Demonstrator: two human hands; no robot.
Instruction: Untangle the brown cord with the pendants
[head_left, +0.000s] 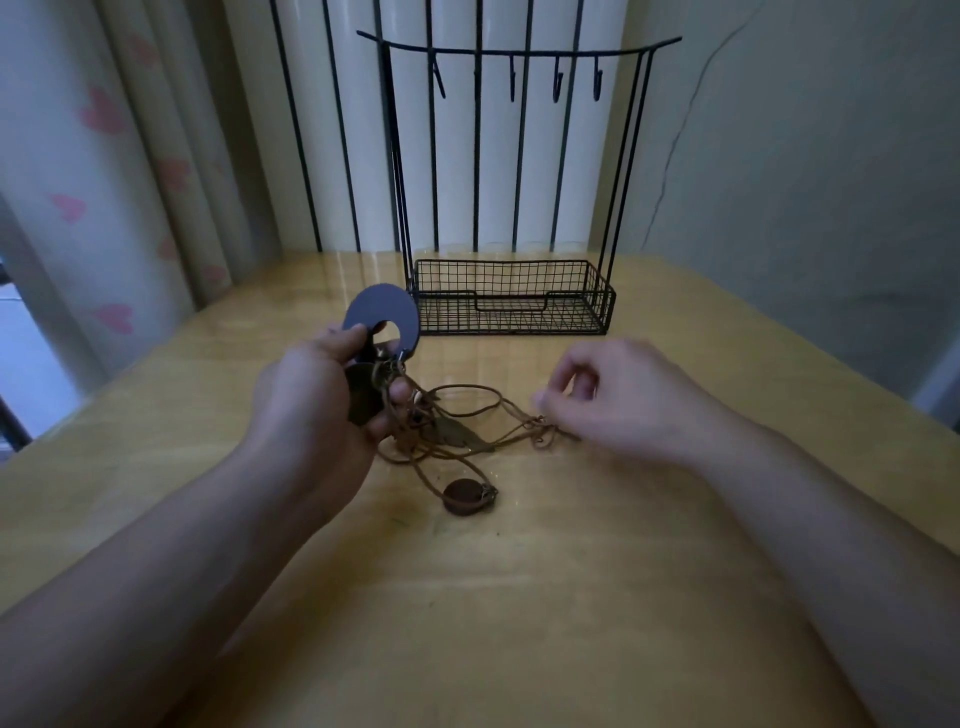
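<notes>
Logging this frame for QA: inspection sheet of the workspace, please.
Surface: glossy yellow-wood table, a few dark specks.
Job's things: brown cord tangled in loops; grey crescent pendant raised; brown oval pendant and leaf pendant lying on the table.
Clutter: nothing seen.
Hands: left hand grips the pendant bunch; right hand at the cord's knotted end, pinch unclear.
Cables: thin dark line on the right wall, cable or crack unclear.
Surroundings: black wire rack with hooks and a basket; heart-print curtain.

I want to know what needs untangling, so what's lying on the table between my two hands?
In the head view, loops of the brown cord stretch between the left hand and the right hand, with a leaf-shaped pendant lying among them.
</notes>
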